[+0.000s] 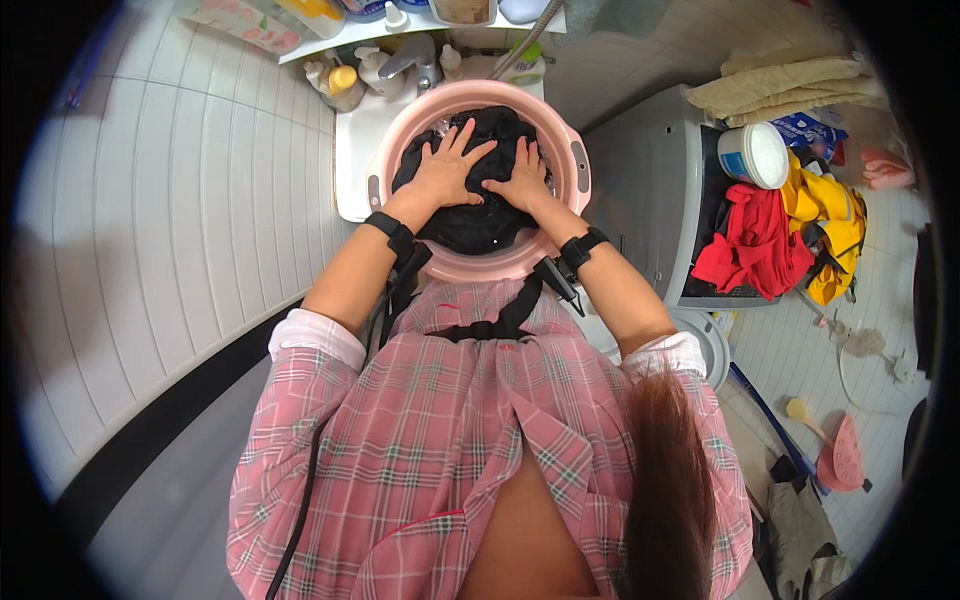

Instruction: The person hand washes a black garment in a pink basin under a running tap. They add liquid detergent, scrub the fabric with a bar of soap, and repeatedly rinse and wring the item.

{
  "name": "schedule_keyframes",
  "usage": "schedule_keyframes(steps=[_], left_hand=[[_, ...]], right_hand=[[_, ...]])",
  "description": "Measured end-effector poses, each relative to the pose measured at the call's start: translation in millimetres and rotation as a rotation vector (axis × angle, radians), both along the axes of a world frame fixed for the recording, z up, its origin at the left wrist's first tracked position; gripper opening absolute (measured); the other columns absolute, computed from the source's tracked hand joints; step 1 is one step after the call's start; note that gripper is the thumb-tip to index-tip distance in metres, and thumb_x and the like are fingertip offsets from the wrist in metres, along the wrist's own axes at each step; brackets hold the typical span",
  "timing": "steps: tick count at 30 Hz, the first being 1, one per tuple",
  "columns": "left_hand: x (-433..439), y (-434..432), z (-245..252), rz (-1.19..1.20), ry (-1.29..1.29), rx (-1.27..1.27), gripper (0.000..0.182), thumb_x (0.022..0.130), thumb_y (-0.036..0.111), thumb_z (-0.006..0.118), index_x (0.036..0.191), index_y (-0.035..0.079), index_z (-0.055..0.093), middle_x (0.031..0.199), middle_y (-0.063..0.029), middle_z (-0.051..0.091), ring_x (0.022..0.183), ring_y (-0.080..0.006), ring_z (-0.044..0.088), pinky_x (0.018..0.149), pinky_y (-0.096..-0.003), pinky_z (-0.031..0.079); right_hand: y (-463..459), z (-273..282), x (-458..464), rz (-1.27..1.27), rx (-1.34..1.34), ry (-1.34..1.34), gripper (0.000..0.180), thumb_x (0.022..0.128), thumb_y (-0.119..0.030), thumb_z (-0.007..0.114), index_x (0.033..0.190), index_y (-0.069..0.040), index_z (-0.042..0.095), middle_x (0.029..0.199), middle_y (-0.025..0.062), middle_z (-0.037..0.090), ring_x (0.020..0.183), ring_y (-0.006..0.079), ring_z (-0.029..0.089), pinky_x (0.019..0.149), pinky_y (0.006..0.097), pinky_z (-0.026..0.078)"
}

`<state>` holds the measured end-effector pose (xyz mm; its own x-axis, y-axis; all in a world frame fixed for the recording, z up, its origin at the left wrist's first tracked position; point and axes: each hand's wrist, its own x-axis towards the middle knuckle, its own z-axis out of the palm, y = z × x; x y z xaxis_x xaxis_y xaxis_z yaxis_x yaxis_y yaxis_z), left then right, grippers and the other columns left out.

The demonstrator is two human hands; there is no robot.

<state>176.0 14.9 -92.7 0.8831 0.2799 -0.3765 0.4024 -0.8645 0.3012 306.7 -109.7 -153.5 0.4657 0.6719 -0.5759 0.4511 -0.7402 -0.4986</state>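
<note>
A pink plastic basin (pixel 411 112) rests on a white washbasin (pixel 354 150). Wet black cloth (pixel 480 225) fills most of it, with some water showing around the edge. My left hand (pixel 448 171) lies palm down on the cloth, fingers spread. Beside it, my right hand (pixel 523 180) also presses flat on the cloth, its thumb apart from the fingers. Neither hand grips the cloth. The cloth's underside and the bottom of the basin are hidden.
Behind the basin stand a faucet (pixel 420 60) and several pump bottles, below a white shelf (pixel 330 43). To the right, a grey washing machine (pixel 645 180) carries a white tub (pixel 765 155), red clothing (pixel 754 240) and yellow clothing (pixel 832 217). A tiled wall (pixel 225 187) runs along the left.
</note>
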Motion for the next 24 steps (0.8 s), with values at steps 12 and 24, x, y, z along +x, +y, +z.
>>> schedule_keyframes(steps=[12, 24], left_hand=[[36, 26, -31, 0.023, 0.222, -0.076, 0.109, 0.053, 0.042, 0.089, 0.146, 0.026, 0.035, 0.149, -0.0301, 0.031, 0.127, -0.0444, 0.048, 0.102, -0.0482, 0.044], [-2, 17, 24, 0.284, -0.471, -0.453, 0.061, 0.061, 0.021, 0.08, 0.115, 0.004, 0.059, 0.112, -0.0171, 0.06, 0.108, -0.035, 0.059, 0.094, -0.0396, 0.047]], right_hand=[[9, -19, -14, 0.052, -0.081, -0.084, 0.114, 0.08, -0.059, 0.067, 0.154, -0.005, -0.002, 0.159, 0.0246, -0.001, 0.14, 0.054, 0.016, 0.115, 0.055, 0.02], [-2, -24, 19, -0.783, 0.568, 0.505, 0.072, 0.089, -0.052, 0.064, 0.127, 0.007, 0.051, 0.12, 0.0175, 0.059, 0.111, 0.0238, 0.057, 0.098, 0.0321, 0.043]])
